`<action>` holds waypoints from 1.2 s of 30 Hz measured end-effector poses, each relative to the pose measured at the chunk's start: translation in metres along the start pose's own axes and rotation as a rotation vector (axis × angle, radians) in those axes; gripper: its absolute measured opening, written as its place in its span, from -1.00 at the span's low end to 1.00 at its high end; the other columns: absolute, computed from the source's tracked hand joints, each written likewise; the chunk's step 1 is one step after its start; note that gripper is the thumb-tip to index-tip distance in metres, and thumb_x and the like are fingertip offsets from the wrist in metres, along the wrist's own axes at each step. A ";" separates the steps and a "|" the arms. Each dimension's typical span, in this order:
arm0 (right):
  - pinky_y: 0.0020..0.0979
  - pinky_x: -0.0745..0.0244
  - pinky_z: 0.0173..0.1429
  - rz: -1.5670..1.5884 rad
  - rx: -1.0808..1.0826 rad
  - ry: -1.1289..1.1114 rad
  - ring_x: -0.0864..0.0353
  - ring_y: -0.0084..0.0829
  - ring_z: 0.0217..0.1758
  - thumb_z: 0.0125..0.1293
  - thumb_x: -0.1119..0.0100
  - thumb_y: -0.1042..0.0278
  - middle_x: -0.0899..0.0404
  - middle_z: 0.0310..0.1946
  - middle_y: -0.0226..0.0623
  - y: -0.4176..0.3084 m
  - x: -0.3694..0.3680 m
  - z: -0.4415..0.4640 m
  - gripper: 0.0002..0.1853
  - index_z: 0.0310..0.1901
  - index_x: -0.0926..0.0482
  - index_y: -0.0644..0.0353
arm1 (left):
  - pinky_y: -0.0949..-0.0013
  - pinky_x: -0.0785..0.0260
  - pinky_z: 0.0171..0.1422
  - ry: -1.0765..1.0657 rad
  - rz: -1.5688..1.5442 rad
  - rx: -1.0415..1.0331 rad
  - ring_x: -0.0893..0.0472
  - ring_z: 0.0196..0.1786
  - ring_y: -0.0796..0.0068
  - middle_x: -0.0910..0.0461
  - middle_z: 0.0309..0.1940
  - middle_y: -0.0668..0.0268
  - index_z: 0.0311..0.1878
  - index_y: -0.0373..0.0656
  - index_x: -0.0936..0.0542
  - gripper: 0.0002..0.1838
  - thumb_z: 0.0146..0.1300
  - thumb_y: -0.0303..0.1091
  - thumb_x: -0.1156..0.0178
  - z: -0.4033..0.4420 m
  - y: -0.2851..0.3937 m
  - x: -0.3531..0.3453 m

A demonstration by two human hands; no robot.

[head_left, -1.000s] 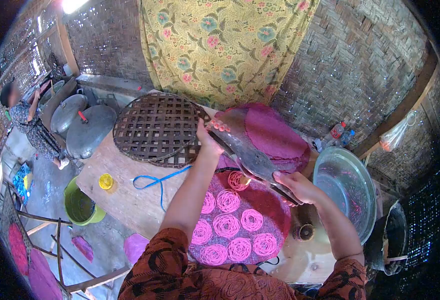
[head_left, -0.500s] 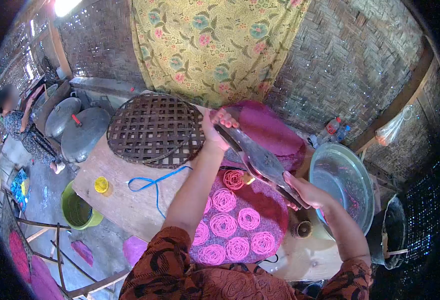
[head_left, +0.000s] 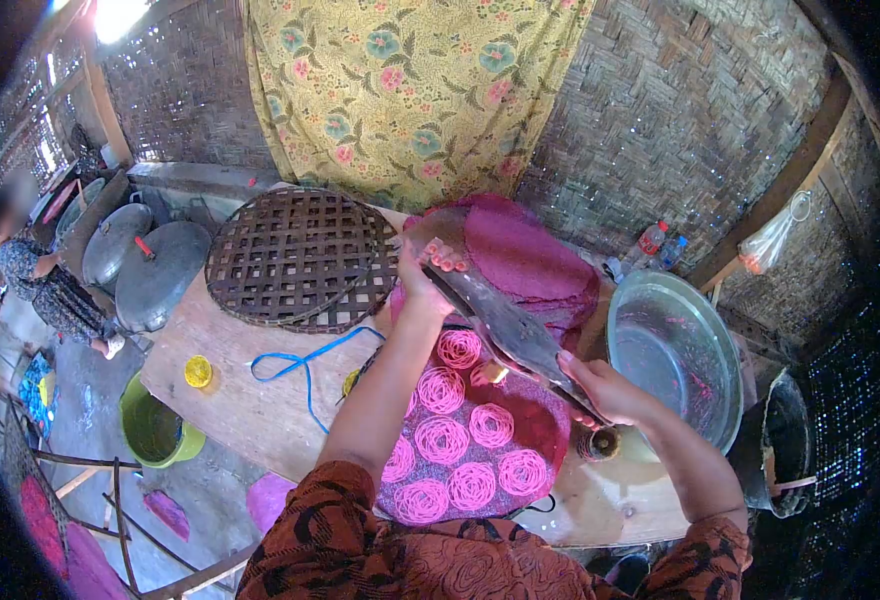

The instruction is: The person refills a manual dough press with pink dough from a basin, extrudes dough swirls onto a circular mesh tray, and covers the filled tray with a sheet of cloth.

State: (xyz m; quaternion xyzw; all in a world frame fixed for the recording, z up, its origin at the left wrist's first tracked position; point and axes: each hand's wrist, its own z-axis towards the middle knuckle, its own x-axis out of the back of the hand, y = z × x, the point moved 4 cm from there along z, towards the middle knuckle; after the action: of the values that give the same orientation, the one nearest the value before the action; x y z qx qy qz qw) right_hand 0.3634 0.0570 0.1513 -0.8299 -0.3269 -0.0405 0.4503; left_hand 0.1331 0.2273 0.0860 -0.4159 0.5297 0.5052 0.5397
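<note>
In both hands I grip a long, dark two-handled noodle press (head_left: 510,320), held slantwise above the table. My left hand (head_left: 428,268) is closed around its upper left end. My right hand (head_left: 605,388) is wrapped around the lower right end. Under the press's middle shows a small pale yellowish nozzle (head_left: 494,373). Below lies a round tray (head_left: 520,425) covered in purplish mesh, with several nests of pink noodle strands (head_left: 442,440) on it. The farthest pink nest (head_left: 459,348) sits just left of the nozzle.
A dark woven rack (head_left: 305,260) and pink cloth (head_left: 530,255) lie behind. To the right stands a large clear basin (head_left: 675,360), near a brown cylindrical object (head_left: 600,443). Blue ribbon (head_left: 310,375) and a yellow-topped jar (head_left: 198,371) lie left. Another person (head_left: 45,275) stands far left by large lids.
The press has moved slightly toward me, and its nozzle has shifted off the farthest nest to that nest's near right. The camera view has tilted a little. Both hands keep their hold.
</note>
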 end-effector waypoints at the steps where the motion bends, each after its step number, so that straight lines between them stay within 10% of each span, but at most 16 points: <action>1: -0.48 -0.22 -0.68 0.004 -0.019 0.015 -0.33 -0.55 -0.75 0.31 0.23 -0.38 -0.37 -0.73 -0.38 -0.002 0.002 -0.008 -0.31 -0.43 -0.47 0.24 | 0.41 -0.17 -0.43 -0.011 -0.029 0.000 -0.25 -0.67 0.58 -0.19 -0.77 0.55 -0.62 0.06 -0.26 -0.51 0.33 0.13 0.30 -0.003 -0.007 0.001; 22: -0.49 -0.27 -0.63 -0.181 0.011 0.232 -0.42 -0.52 -0.70 0.35 0.19 -0.27 -0.38 -0.73 -0.35 0.044 -0.004 0.021 -0.36 -0.32 -0.55 0.28 | 0.40 -0.17 -0.54 0.095 -0.073 0.062 -0.22 -0.78 0.59 -0.15 -0.86 0.56 -0.70 0.10 -0.24 -0.47 0.33 0.18 0.30 0.011 -0.035 0.050; 27: -0.52 -0.28 -0.57 -0.280 0.194 0.353 -0.43 -0.54 -0.66 0.36 0.19 -0.25 -0.42 -0.69 -0.37 0.026 0.004 0.022 -0.40 -0.19 -0.55 0.23 | 0.41 -0.16 -0.49 -0.408 0.029 0.083 -0.22 -0.72 0.56 -0.16 -0.81 0.52 -0.67 0.06 -0.22 -0.46 0.33 0.19 0.28 0.027 -0.006 -0.012; 36: -0.50 -0.21 -0.72 0.058 0.159 -0.136 -0.33 -0.57 -0.76 0.34 0.31 -0.35 -0.43 -0.70 -0.39 -0.041 -0.047 0.072 -0.39 -0.19 -0.46 0.10 | 0.39 -0.10 -0.47 -0.067 0.039 -0.120 -0.19 -0.69 0.50 -0.11 -0.78 0.46 -0.64 0.01 -0.18 -0.39 0.32 0.28 0.46 0.001 0.099 0.000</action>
State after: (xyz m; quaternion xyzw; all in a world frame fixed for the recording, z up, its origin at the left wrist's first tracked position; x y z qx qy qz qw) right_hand 0.2864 0.1043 0.1217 -0.8016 -0.3346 0.0551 0.4924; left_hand 0.0359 0.2427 0.0947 -0.4197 0.4881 0.5600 0.5215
